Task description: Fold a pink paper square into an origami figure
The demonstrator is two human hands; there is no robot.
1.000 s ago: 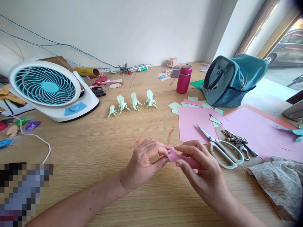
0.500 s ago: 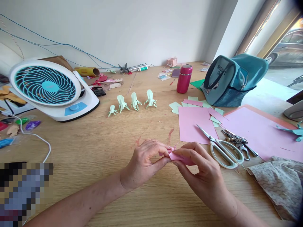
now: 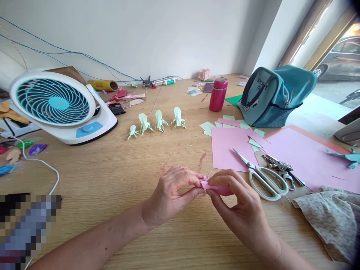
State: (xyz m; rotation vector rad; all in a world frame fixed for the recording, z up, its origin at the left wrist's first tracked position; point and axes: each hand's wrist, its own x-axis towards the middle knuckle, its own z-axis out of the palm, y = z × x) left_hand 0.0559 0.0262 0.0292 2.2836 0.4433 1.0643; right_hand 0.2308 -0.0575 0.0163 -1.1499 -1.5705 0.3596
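Observation:
Both hands meet low over the wooden table (image 3: 112,176), pinching one small folded piece of pink paper (image 3: 216,187) between them. My left hand (image 3: 173,193) grips its left tip with thumb and curled fingers. My right hand (image 3: 239,204) pinches the right part, fingers closed over the fold. Most of the paper is hidden under the fingers. White-handled scissors (image 3: 263,176) lie open just right of my right hand, partly on a pink sheet (image 3: 227,148).
Several pale green folded paper figures (image 3: 157,123) stand in a row mid-table. A white and teal fan (image 3: 60,107) sits far left, its cord (image 3: 42,165) trailing. A magenta bottle (image 3: 218,93), teal bag (image 3: 274,95), large pink sheet (image 3: 312,157), keys (image 3: 282,168) and patterned cloth (image 3: 329,219) fill the right.
My right fingers have slid left along the pink paper and closed over it, so less of it shows. The view shifted slightly.

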